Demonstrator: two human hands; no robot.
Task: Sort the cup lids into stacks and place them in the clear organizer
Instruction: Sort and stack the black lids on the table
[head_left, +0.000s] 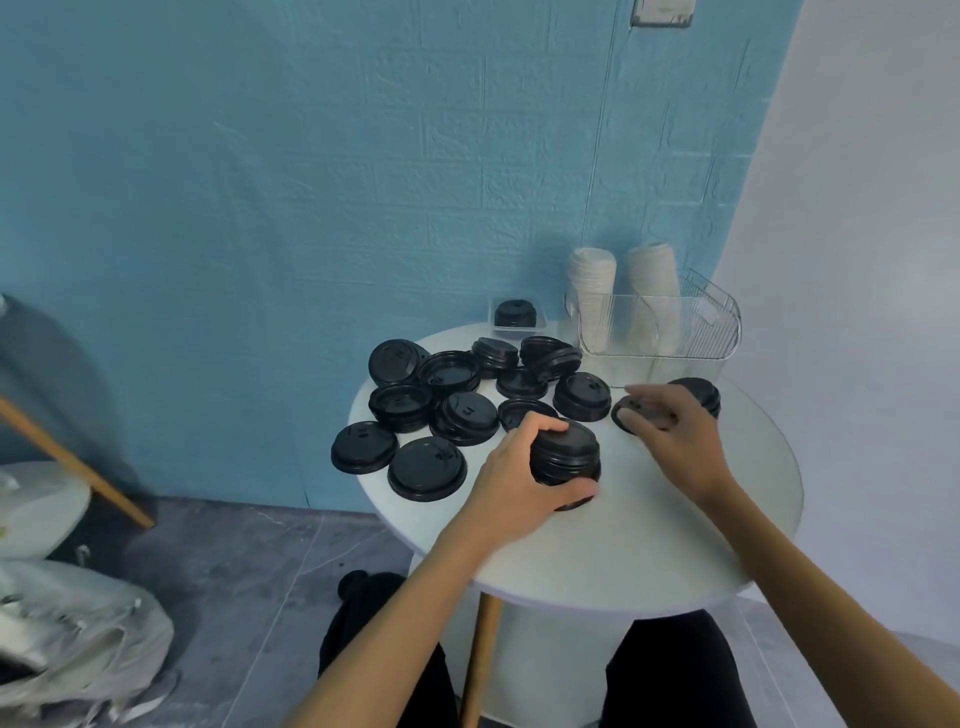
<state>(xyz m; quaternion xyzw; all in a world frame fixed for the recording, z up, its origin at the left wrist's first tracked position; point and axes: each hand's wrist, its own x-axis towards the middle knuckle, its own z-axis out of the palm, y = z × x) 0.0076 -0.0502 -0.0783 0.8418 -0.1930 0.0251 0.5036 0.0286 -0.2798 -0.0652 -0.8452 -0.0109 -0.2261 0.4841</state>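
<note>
Your left hand is wrapped around a stack of black lids near the front middle of the round white table, fingers curled over the far side and thumb hooked along the near bottom edge, so it grips the stack firmly. Your right hand reaches to the right of it, fingers bent over a single black lid lying flat on the table; the thumb and fingertips touch its rim, and it looks like a pinch, though motion blur softens the detail. Just behind that hand sits another short pile of lids. The loose black lids are spread across the left and back of the tabletop, some right side up, some upside down, a few already nested in low piles. The clear organizer stands at the back right of the table, against the blue wall, and holds two stacks of white paper cups. To its left, a small clear tray carries one short pile of black lids. No brand, label or writing can be read on the lids, cups or organizer; the raised marks on the lid tops are too small to make out.
</note>
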